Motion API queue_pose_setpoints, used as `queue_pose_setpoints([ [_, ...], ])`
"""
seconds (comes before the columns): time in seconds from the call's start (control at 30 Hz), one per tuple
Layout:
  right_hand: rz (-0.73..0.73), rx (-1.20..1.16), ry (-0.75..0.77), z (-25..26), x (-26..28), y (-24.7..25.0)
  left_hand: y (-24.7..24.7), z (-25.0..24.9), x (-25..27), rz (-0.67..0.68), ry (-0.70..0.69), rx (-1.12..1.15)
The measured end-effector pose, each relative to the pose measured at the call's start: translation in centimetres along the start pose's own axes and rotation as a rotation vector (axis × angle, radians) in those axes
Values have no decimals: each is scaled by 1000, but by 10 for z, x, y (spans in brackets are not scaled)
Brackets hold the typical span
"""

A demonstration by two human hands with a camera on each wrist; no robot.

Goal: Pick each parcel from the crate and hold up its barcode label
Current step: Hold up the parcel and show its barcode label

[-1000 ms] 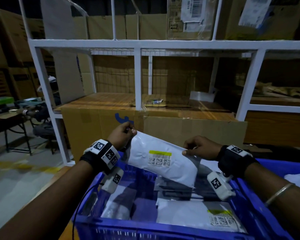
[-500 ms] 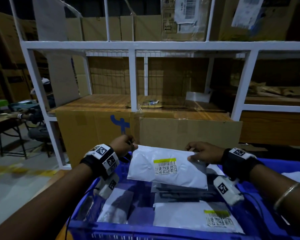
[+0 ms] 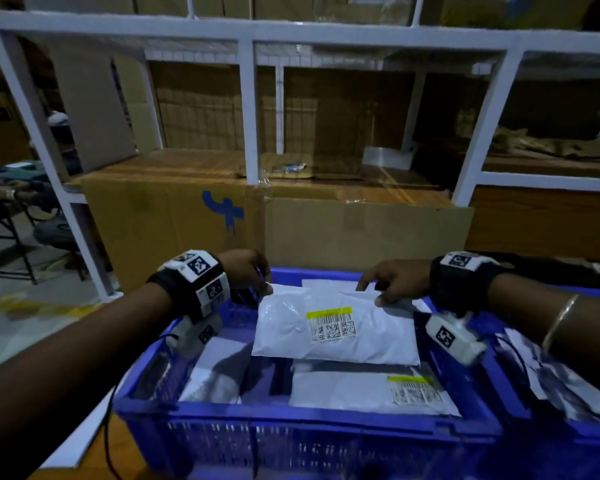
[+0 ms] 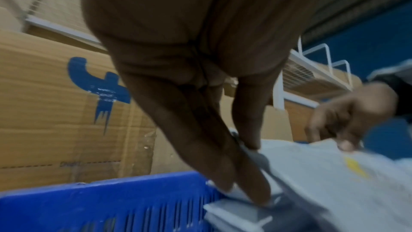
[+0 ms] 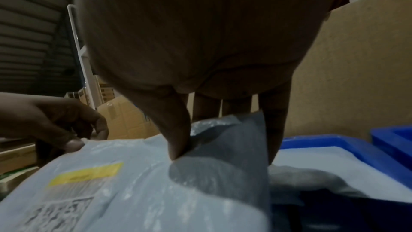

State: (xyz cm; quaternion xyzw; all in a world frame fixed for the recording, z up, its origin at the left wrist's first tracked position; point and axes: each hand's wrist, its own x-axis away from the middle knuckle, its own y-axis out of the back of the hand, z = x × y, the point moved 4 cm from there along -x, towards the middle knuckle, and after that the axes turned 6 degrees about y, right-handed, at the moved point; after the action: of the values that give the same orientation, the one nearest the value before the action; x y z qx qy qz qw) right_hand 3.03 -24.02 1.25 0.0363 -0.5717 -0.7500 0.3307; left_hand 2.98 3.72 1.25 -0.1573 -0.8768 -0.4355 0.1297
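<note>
White parcel [image 3: 333, 327], pinched at its far corners by both hands, hangs over crate [image 3: 291, 431] holding another labelled parcel [image 3: 371, 393].

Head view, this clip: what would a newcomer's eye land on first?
First the white parcel, held low over the blue crate with its yellow-striped barcode label facing up; the left hand pinches its far left corner and the right hand its far right edge. Next, a second labelled parcel lies in the crate at the near right. Behind stands a cardboard box with a blue mark.
</note>
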Motion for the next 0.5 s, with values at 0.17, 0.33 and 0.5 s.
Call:
queue_pose_setpoints([
  [0.17, 109, 21, -30, -14, -1, -11, -26, -2, -11, 152, 27, -196],
  [0.33, 224, 145, -45, -29, -4, -34, -48, -15, -18, 200, -15, -379],
  [0.5, 285, 221, -37, -15, -2, -48, -74, -27, -24, 259, -65, -481],
])
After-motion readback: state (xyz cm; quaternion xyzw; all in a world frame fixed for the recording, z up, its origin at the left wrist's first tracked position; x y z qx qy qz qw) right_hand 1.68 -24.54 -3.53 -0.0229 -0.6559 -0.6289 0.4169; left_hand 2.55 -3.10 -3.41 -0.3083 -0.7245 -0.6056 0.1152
